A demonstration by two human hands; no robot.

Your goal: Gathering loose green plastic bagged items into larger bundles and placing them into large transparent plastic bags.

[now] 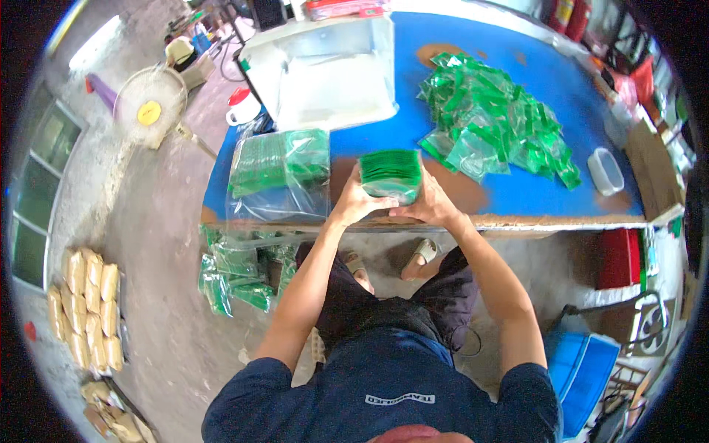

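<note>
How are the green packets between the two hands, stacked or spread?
Stacked: the green packets show layered edges, held between left hand and right hand.

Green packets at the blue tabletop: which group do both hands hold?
The neat middle stack; the loose pile lies right of it, the plastic-covered group left, both untouched.

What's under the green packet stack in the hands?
Blue table with a brown patch shows around the green packet stack. Left hand and right hand clasp it; its underside is covered, so table contact can't be told.
</note>
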